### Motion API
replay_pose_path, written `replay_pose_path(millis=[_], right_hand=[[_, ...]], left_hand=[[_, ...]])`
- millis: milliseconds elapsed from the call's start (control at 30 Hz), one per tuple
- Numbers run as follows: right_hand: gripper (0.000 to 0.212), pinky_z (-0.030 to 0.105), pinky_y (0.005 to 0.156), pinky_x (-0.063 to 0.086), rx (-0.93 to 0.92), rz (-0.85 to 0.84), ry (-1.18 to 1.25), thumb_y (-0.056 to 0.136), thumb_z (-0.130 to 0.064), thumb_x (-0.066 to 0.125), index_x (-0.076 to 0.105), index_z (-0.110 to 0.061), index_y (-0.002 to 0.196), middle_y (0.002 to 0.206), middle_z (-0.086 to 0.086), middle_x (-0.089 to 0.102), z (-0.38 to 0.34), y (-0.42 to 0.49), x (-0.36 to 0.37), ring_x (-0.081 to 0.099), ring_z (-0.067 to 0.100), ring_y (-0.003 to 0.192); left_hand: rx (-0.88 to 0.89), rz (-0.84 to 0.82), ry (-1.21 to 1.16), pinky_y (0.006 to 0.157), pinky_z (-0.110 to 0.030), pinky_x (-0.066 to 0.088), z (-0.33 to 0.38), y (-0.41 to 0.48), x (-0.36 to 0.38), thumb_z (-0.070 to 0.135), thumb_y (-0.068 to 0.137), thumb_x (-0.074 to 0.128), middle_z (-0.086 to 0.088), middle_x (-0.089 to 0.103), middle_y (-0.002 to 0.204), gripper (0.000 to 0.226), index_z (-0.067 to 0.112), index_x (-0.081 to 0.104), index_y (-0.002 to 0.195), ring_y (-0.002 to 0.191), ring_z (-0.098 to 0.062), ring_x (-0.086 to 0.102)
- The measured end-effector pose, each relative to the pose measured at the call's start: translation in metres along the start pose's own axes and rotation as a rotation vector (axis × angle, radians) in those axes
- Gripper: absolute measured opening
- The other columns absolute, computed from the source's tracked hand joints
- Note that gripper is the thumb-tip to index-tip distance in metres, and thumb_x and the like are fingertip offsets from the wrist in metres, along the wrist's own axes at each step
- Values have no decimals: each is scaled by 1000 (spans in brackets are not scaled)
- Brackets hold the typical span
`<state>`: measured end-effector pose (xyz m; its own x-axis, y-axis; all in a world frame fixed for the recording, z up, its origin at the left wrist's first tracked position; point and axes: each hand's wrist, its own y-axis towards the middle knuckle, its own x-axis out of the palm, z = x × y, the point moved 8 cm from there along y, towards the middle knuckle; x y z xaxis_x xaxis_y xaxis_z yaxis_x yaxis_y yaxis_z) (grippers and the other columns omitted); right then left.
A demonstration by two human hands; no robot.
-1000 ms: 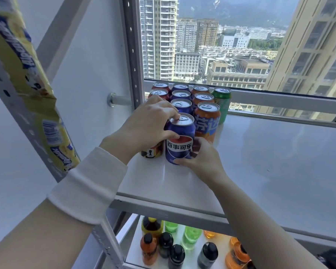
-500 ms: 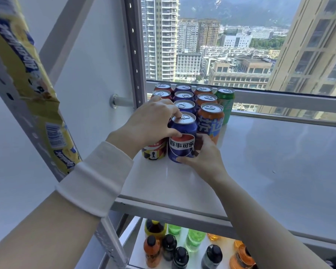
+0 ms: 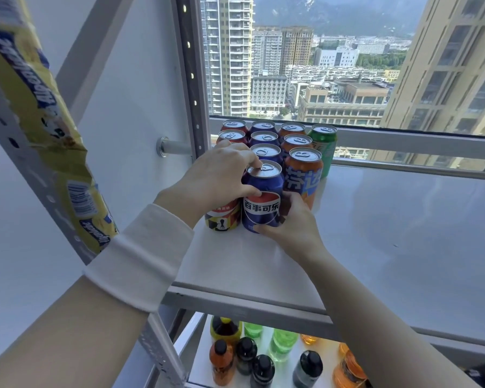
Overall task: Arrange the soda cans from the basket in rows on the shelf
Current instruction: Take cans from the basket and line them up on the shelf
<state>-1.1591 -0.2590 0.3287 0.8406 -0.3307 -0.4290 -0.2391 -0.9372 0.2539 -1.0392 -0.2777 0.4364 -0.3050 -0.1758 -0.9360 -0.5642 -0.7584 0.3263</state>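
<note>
Little changed: blue can [image 3: 261, 208], centre frame, still gripped; left hand [image 3: 221, 180] curled over rim, right hand [image 3: 294, 225] wrapped low; squaring into row.

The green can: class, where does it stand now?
In the head view, the green can stands rightmost in the back row on the shelf, beside the rear orange can.

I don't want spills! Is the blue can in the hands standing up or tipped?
Standing up: the blue can sits base-down on the shelf, silver top up, held by left hand and right hand.
</note>
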Motion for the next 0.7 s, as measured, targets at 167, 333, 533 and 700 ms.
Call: replay_pose_path(millis=[167, 333, 533, 700], right_hand=[[84, 24, 94, 45, -19, 15, -29, 63, -15, 84, 41, -7, 135, 128, 8, 55, -8, -10, -9, 54, 17, 116], [73, 35, 106, 37, -124, 130, -275, 76, -22, 75, 40, -1, 136, 133, 15, 51, -23, -52, -40, 48, 26, 124], [53, 35, 103, 35, -292, 211, -539, 82, -17, 68, 49, 2, 128, 126, 20, 54, -28, -141, -64, 48, 36, 124], [46, 48, 103, 40, -414, 205, -662, 86, -28, 48, 55, 2, 120, 122, 22, 56, -7, -223, -69, 45, 41, 126]], left_hand=[[26, 54, -5, 108, -34, 30, 5, -11, -1, 36, 80, 69, 0, 48, 138, 60, 16, 48, 132, 130, -20, 35], [114, 310, -68, 108, -38, 33, 29, -45, -17, 28, 84, 66, -2, 54, 133, 45, 13, 56, 125, 126, -22, 45], [170, 476, -229, 97, -37, 44, 72, -131, -1, 20, 86, 56, -2, 63, 119, 29, 11, 64, 112, 113, -21, 56], [48, 394, -250, 94, -38, 44, 97, -211, 57, 20, 86, 53, -1, 65, 114, 27, 12, 65, 109, 106, -22, 58]])
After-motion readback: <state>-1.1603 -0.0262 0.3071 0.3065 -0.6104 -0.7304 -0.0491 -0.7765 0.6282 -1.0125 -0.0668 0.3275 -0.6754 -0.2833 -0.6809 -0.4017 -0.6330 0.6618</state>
